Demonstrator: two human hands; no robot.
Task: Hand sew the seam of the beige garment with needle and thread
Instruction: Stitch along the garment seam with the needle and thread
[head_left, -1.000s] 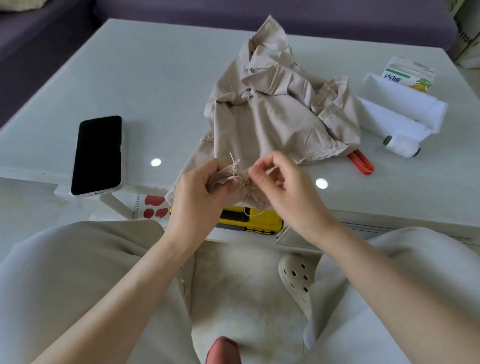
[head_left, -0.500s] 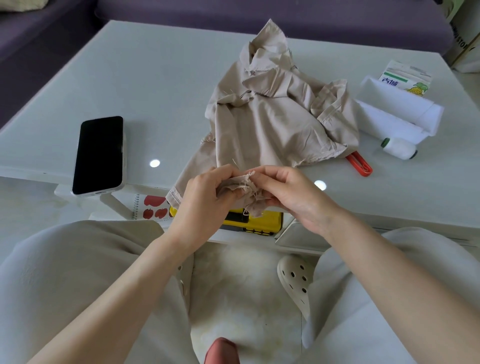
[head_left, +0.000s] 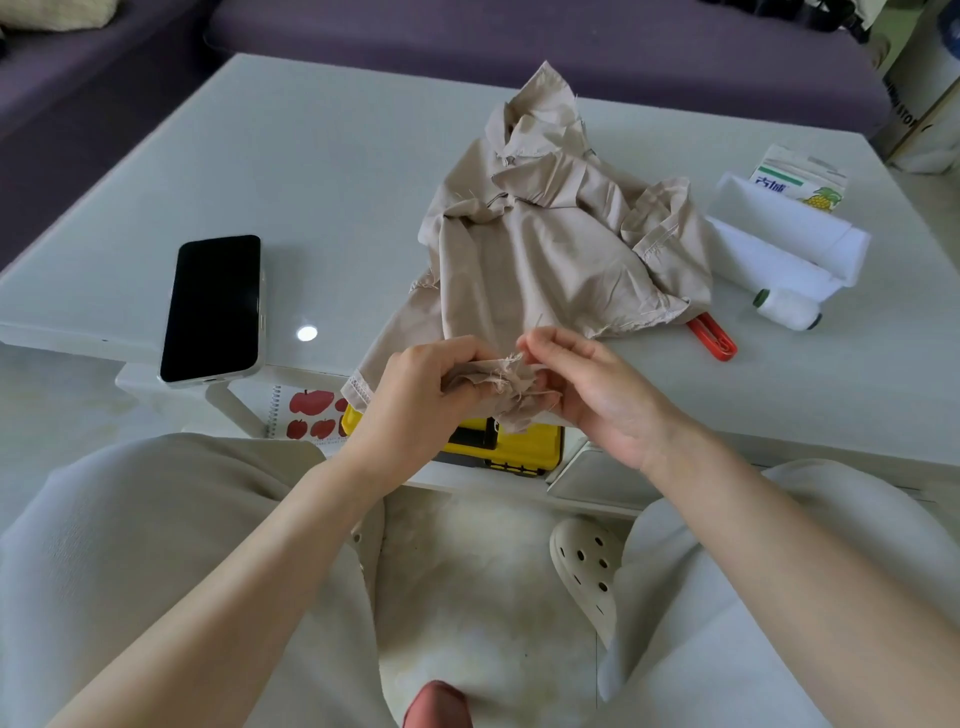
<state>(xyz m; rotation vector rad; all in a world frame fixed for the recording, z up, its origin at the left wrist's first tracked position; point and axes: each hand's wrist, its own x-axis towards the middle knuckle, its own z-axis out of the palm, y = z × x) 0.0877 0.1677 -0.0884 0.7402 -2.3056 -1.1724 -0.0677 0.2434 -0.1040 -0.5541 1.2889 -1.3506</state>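
Gripping a bunched, frayed edge of the beige garment (head_left: 545, 249) in the left hand (head_left: 415, 397), fingers curled round the cloth, knuckles up. Pinching the same edge from the other side with the right hand (head_left: 597, 400), thumb and forefinger closed at the top of the fraying, other fingers loosely bent beneath the fabric. Hands close together, just off the near edge of the table (head_left: 311, 171), joined by the cloth. No telling whether a needle sits in that pinch: too fine to make out among the loose threads. Rest of the garment heaped and crumpled on the tabletop beyond the hands, one hemmed corner hanging over the near edge by the left hand.

Just right of the heap, with one end at its edge, a red plastic tool (head_left: 716, 339). Beside that, a white spool of thread (head_left: 787, 310) lying on its side. Behind the spool, folded white fabric (head_left: 779, 244), and behind that a small carton (head_left: 797, 182) printed with a pineapple. Well to the left, a dark-screened phone (head_left: 213, 306) lying flat near the table's edge.

On a lower shelf under the table, a yellow box (head_left: 535, 444) and a notebook (head_left: 311, 415) with red apples on it. Lower down, pale trousers (head_left: 130, 545) over both knees, and a cream clog (head_left: 584, 566) on a fluffy rug (head_left: 467, 597). Across the far side, a purple sofa (head_left: 519, 31).
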